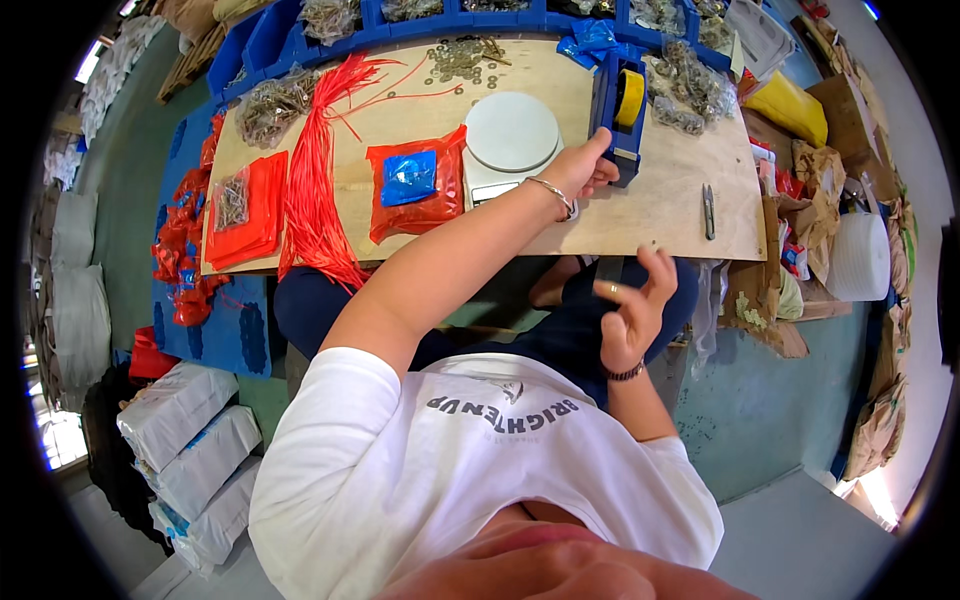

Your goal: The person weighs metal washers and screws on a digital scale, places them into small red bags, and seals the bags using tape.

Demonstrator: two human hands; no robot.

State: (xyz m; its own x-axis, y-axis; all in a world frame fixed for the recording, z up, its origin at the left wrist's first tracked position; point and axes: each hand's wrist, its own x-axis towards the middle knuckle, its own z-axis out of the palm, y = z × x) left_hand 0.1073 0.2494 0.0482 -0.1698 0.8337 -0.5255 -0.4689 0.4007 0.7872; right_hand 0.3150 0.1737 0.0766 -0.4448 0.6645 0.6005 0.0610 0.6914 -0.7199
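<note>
My left arm reaches across to the right, over the white scale. At its end my left hand (582, 168) closes its fingers against the left side of a blue tape dispenser (625, 150), which holds a roll of yellow tape (630, 97). My right hand (638, 308) is raised off the table's front edge, fingers curved and apart, with nothing visible in it. Left of the scale (512, 130) lies a red plastic packet (420, 212) with a blue packet (409, 178) on top. The scale's platform carries nothing; my left forearm partly covers its front.
Red ties (322, 190) and flat red bags (245, 235) lie at the left, with a clear bag of hardware (232, 200). Loose washers (460, 62) are scattered behind the scale. Blue bins (455, 22) line the back. A cutter knife (709, 212) lies at the right of the wooden table (655, 215).
</note>
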